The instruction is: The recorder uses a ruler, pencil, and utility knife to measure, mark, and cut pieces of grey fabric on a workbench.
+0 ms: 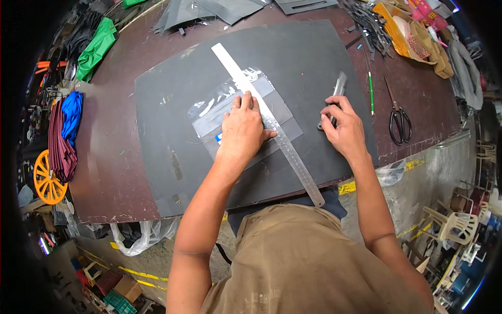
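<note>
My left hand (241,130) lies flat with its fingers stretched out, pressing on a long steel ruler (294,152). The ruler runs aslant from the far middle to the table's near edge. Beneath it are thin grey sheets (286,116) with clear plastic (212,104) on them. A small blue and white patch (218,138) shows beside my left wrist. To the right, my right hand (345,128) is closed around a utility knife (340,83), whose front end points away from me. The knife is held off to the right of the ruler. Everything rests on a large dark mat (167,125).
The dark red table (110,157) holds black scissors (400,124) and a green pencil (371,94) at the right. Dark strips (368,26) and an orange box (397,36) lie far right. Grey sheets (230,10) lie at the back, green fabric (99,49) far left.
</note>
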Available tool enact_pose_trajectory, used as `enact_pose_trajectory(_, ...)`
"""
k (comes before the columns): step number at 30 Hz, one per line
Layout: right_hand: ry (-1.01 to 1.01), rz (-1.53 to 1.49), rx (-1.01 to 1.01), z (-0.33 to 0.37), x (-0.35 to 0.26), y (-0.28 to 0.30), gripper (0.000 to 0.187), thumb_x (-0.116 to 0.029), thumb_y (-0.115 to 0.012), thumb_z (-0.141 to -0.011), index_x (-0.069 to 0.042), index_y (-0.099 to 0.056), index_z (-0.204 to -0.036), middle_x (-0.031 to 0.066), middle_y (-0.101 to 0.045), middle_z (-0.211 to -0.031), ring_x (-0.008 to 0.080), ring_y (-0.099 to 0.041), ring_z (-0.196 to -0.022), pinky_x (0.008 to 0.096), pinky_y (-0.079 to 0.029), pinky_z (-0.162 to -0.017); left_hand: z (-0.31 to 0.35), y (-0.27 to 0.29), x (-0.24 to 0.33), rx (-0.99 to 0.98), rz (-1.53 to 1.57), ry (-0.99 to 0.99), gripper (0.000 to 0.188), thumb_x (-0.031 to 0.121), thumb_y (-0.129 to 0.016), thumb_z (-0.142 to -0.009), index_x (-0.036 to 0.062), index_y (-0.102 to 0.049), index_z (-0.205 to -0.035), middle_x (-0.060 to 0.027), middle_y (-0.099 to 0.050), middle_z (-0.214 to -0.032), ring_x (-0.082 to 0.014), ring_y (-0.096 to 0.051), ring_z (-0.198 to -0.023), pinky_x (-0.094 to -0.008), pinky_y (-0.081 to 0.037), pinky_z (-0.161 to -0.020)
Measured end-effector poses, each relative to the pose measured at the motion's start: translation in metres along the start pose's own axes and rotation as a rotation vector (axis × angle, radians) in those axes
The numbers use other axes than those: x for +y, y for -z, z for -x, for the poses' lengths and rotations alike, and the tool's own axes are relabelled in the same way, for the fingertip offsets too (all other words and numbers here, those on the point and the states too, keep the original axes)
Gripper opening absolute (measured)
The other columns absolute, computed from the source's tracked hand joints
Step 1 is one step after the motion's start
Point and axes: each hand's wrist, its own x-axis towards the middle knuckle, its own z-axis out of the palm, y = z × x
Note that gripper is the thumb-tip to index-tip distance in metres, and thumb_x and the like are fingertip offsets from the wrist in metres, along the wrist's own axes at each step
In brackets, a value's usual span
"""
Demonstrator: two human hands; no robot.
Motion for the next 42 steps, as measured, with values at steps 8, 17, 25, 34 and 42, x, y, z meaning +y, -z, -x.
enact_pose_trajectory(8,0.035,-0.058,0.022,0.003,0.016,0.026,0.012,-0.011,-0.075,-0.092,-0.002,-0.071,-0.099,0.0098,-0.071,-0.112,0.0263,-0.069,-0.074,0.0378,-0.054,-0.069,-0.002,0.002,0.014,0.049,-0.023,-0.016,0.095,0.049,-0.090,-0.080,-0.0096,-0.057,-0.147,-0.0238,-0.051,-0.160,-0.0409,-0.050,-0.149,-0.0443,-0.048,-0.120)
enact_pose_trajectory(17,-0.218,0.295,0.057,-0.021,0.024,0.012,0.050,-0.031,-0.078,-0.097,0.002,-0.062,-0.130,0.0231,-0.064,-0.123,0.0432,-0.068,-0.111,0.0528,-0.056,-0.090,0.000,0.010,0.027,-0.005,0.018,0.000,0.102,0.048,-0.092,-0.078,-0.0100,-0.053,-0.151,-0.0200,-0.046,-0.163,-0.0399,-0.048,-0.151,-0.0579,-0.056,-0.109)
enact_pose_trajectory(25,-0.235,-0.330,-0.126,-0.059,-0.034,-0.038,0.047,-0.022,-0.071,-0.101,0.002,-0.054,-0.138,0.0245,-0.072,-0.090,0.0438,-0.071,-0.080,0.0488,-0.056,-0.075,-0.022,0.008,-0.006,0.038,-0.005,0.013,0.095,0.046,-0.092,-0.077,-0.0097,-0.058,-0.147,-0.0245,-0.053,-0.158,-0.0416,-0.051,-0.148,-0.0453,-0.051,-0.117)
enact_pose_trajectory(34,-0.142,-0.184,-0.314,-0.088,-0.054,-0.100,0.039,-0.021,-0.054,-0.111,0.004,-0.052,-0.141,0.0343,-0.072,-0.095,0.0550,-0.070,-0.095,0.0613,-0.053,-0.083,-0.047,-0.010,-0.026,0.006,0.074,0.012,0.099,0.042,-0.092,-0.079,-0.0123,-0.051,-0.151,-0.0242,-0.046,-0.163,-0.0427,-0.047,-0.151,-0.0604,-0.054,-0.112)
enact_pose_trajectory(42,-0.149,-0.280,-0.444,-0.092,-0.050,-0.092,0.040,-0.018,-0.055,-0.110,0.002,-0.050,-0.145,0.0358,-0.071,-0.112,0.0540,-0.068,-0.109,0.0556,-0.053,-0.092,-0.046,-0.008,-0.025,0.008,0.081,0.003,0.099,0.041,-0.092,-0.079,-0.0126,-0.050,-0.152,-0.0254,-0.046,-0.162,-0.0439,-0.047,-0.151,-0.0608,-0.054,-0.112)
